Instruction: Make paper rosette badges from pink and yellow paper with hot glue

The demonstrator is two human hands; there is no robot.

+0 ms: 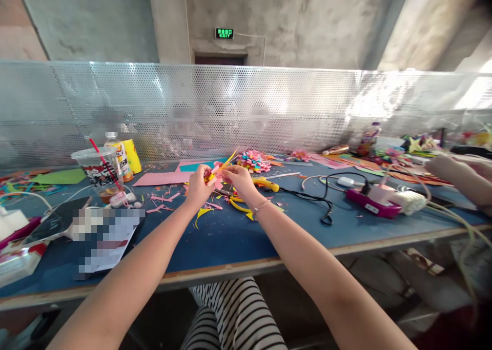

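Both of my arms reach out over a blue table point(230, 237). My left hand point(198, 186) and my right hand point(239, 180) meet above the middle of the table and pinch a small pink and yellow paper piece point(218, 169) between their fingertips. Yellow strips stick up from it. A thin bracelet circles my right wrist. Pink and yellow paper scraps point(207, 206) lie on the table under my hands. A yellow-handled tool point(266, 184) lies just right of my right hand.
A plastic cup with a red straw point(100, 171) and a yellow bottle point(128, 158) stand at left, near a phone point(57, 219). A pink glue gun point(374, 202) with cables lies at right. Another person's arm point(463, 178) rests at far right. A perforated metal screen point(246, 109) backs the table.
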